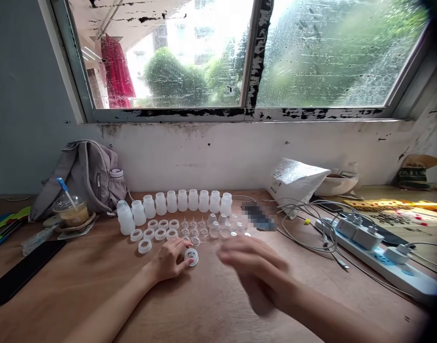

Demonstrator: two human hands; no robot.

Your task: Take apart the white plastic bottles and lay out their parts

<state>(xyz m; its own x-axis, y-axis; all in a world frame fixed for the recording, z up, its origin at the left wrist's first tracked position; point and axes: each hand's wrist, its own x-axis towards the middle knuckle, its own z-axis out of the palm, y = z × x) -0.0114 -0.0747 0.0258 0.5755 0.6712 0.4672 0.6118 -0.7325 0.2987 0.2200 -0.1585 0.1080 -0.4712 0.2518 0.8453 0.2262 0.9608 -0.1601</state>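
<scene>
My left hand rests on the wooden table, its fingers closed on a white ring cap with a clear part inside. My right hand, smeared by motion, is over the table to the right of it; whether it holds anything is hidden. Behind my left hand lie several white rings and several clear nipple-shaped pieces. Clear domed caps stand behind my right hand. Farther back, frosted bottles form a curved row, one at the left end standing in front.
A grey backpack, a drink cup and a black slab lie to the left. On the right are a power strip, tangled cables and a silvery bag. A window spans the wall behind.
</scene>
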